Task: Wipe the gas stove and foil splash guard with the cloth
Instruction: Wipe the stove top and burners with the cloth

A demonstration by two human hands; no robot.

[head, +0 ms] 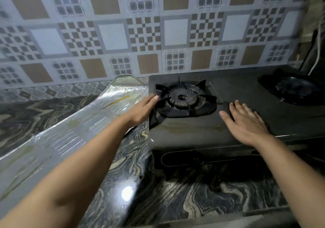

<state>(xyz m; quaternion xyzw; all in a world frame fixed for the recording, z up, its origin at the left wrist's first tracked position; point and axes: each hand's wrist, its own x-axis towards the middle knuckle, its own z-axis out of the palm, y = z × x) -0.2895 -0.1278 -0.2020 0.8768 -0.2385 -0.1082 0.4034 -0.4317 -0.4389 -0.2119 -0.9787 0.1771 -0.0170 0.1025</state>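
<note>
The black gas stove (228,122) sat on the marbled counter (158,192), pushed back near the patterned tiled wall (158,25); its left burner (183,98), ringed by a dark pan support, lay toward the stove's left edge, and a second burner (295,87) sat at the far right, partly in shadow; faint brownish smears marked the stove top in front of the left burner. The foil splash guard (70,127) lay flat on the counter to the left of the stove, a long crinkled silver strip running from the lower left up to the stove's back left corner, with yellowish streaks on it; no cloth showed in view.

Your left hand (144,109) reached across the foil's near end, fingers straight and holding nothing, the fingertips touching the left rim of the burner's pan support; your right hand (246,122) lay palm down over the stove top just right of that burner, fingers spread and relaxed, gripping nothing; whether the palm pressed the surface could not be told. Both forearms were bare. A bright light spot reflected off the counter in front of the stove; a pale cord (316,51) hung at the far right.
</note>
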